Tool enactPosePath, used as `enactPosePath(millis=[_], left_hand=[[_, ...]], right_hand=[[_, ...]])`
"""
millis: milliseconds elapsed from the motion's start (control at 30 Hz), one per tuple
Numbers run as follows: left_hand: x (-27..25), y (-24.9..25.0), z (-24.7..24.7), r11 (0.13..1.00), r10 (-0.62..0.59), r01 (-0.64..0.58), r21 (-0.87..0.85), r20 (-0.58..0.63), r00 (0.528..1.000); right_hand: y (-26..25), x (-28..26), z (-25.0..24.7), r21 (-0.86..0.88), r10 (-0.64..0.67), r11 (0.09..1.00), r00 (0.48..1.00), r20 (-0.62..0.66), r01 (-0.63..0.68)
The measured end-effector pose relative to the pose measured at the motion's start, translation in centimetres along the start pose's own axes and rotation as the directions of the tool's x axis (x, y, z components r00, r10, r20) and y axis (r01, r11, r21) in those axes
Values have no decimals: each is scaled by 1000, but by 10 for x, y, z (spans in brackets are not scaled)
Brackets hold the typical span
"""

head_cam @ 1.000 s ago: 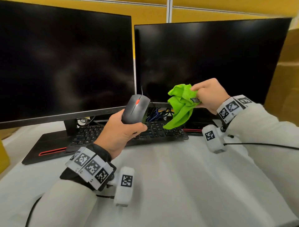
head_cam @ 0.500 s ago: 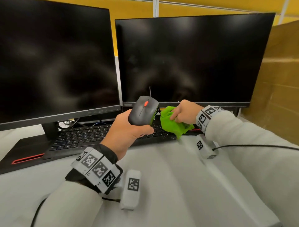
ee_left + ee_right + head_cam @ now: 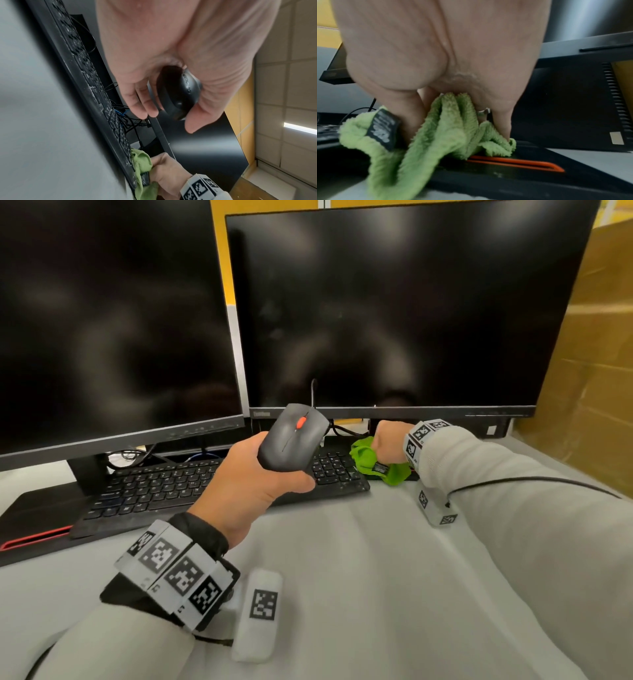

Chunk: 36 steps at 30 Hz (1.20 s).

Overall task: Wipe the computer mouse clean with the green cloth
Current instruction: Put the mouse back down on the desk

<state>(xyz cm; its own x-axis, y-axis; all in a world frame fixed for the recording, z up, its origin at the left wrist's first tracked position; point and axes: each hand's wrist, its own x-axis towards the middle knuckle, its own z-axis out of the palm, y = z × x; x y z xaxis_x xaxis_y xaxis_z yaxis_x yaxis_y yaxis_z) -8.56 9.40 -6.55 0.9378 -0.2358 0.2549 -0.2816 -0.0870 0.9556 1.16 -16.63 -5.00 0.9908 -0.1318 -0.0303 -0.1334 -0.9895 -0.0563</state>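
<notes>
The mouse (image 3: 293, 438) is clasped in the left hand (image 3: 251, 484), raised above the keyboard (image 3: 164, 487). To its right, well apart, the bunched cloth (image 3: 380, 462) is gripped by the right hand (image 3: 390, 441) and set down on the black mat (image 3: 530, 180), just beside the keyboard's end.

Head view: you look from above, forward and down, over both forearms toward two monitors (image 3: 394, 309), keyboard (image 3: 205, 487) and table (image 3: 376, 577). Left wrist view: camera sits very near palm of left hand (image 3: 171, 54), looks along fingers, picture rolled sideways; keyboard (image 3: 96, 86) runs diagonal. Right wrist view: camera low near table, under right hand (image 3: 436, 47), faces monitor base. Shared: green cloth (image 3: 376, 463) (image 3: 142, 169) (image 3: 436, 128) appears in all three; mouse (image 3: 291, 436) (image 3: 178, 93) in head and left wrist views.
</notes>
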Motion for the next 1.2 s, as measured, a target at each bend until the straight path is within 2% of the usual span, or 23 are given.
enactPosePath(millis=[267, 433, 500, 800, 867, 967, 1033, 1200], left_hand=[[1, -2, -2, 1000, -1, 0, -23, -26, 1000], [3, -7, 0, 1000, -1, 1, -22, -11, 1000], [3, -9, -1, 1000, -4, 4, -26, -12, 1000], [6, -11, -6, 1000, -5, 5, -19, -15, 1000], [5, -11, -4, 1000, -3, 3, -9, -17, 1000], [3, -11, -1, 1000, 1, -1, 6, -11, 1000], [3, -12, -1, 1000, 7, -7, 8, -9, 1000], [5, -14, -8, 999, 14, -13, -33, 1, 1000]], right_hand=[[15, -19, -9, -18, 78, 997, 995, -65, -79], [-7, -17, -7, 40, -10, 999, 1000, 14, 10], [-8, -17, -1, 17, -19, 1000, 1000, 5, 19], [44, -27, -7, -142, 139, 978, 985, -107, -153], [33, -29, -8, -146, 97, 983, 989, -110, -113], [5, -22, -1, -40, 14, 999, 997, -77, -17], [-10, -20, 3, -31, -37, 999, 996, -79, 35], [11, -23, -4, -76, 37, 996, 996, -77, -43]])
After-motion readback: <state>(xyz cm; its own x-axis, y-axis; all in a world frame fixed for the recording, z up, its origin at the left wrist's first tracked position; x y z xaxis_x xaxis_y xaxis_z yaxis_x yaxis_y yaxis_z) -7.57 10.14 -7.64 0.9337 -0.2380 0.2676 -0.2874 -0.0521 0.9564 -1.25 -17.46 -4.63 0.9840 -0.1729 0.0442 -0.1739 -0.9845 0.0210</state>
